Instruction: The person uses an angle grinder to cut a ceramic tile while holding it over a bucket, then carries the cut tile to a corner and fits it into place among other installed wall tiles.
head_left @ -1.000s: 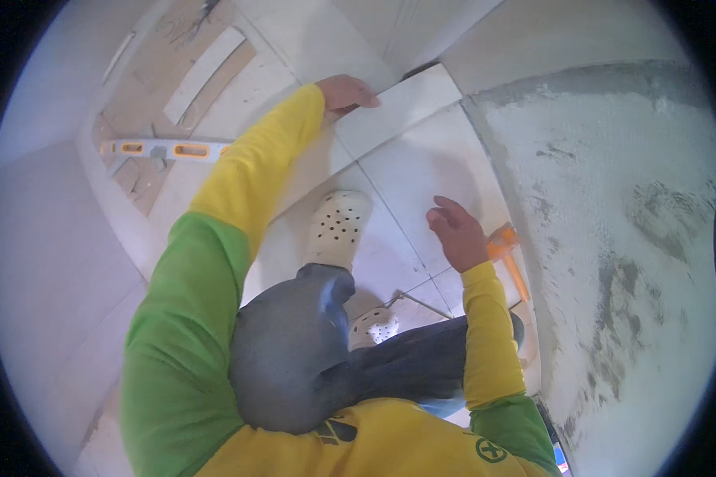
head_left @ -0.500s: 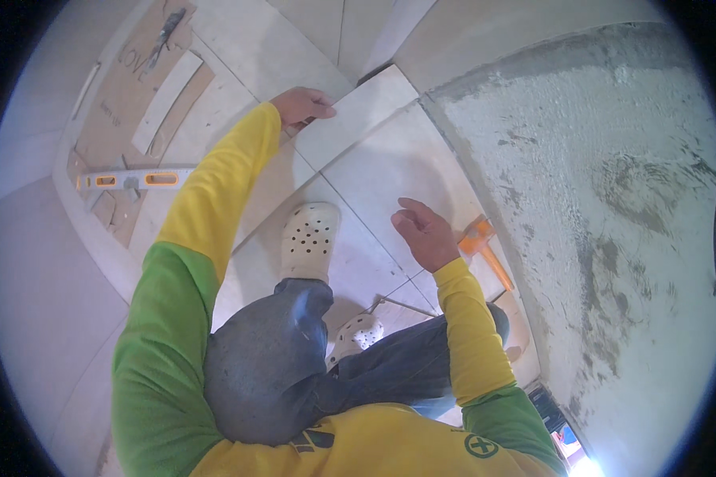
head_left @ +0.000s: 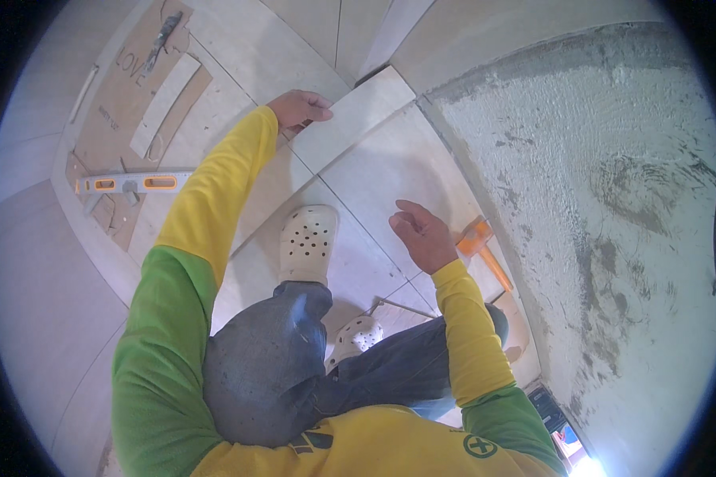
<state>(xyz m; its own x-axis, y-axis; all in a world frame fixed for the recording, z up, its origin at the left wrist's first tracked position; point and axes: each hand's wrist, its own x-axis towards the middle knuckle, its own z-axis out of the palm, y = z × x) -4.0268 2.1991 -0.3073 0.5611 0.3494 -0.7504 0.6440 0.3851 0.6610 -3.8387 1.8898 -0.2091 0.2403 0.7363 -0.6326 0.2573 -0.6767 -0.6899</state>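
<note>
My left hand is stretched out over the floor, fingers extended, its fingertips at the left edge of a narrow pale floor tile. Whether they press on the tile or hover just above it is hard to tell. My right hand hangs over a larger pale tile, fingers loosely bent and thumb apart, with nothing in it. Just right of that hand lies an orange-headed mallet with an orange handle, beside the rough wall.
A spirit level and a white strip lie on brown cardboard at the left. A dark-stained tool sits beyond them. Cement-smeared wall bounds the right. My pale clog stands on the tiles.
Both hands stay nearly where they were. The view has shifted very slightly.
</note>
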